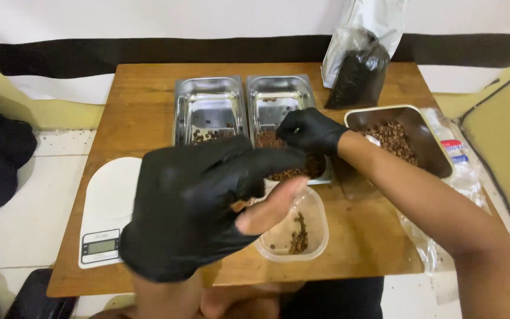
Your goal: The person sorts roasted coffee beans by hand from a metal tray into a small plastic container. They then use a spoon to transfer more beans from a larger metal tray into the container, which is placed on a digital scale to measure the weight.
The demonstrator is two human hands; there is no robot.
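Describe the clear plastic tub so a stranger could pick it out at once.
Start at the wooden table and find its near edge. The clear plastic tub sits there beside the left hand, below two steel trays. It alone is see-through, with few beans inside.

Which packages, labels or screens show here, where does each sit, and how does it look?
Foil bag: table's far right edge, upright, silver-white with dark contents.
Clear plastic wrapper: right table edge, crumpled, bearing a red-blue label.
Scale display: near left corner, small grey rectangle on a white kitchen scale.
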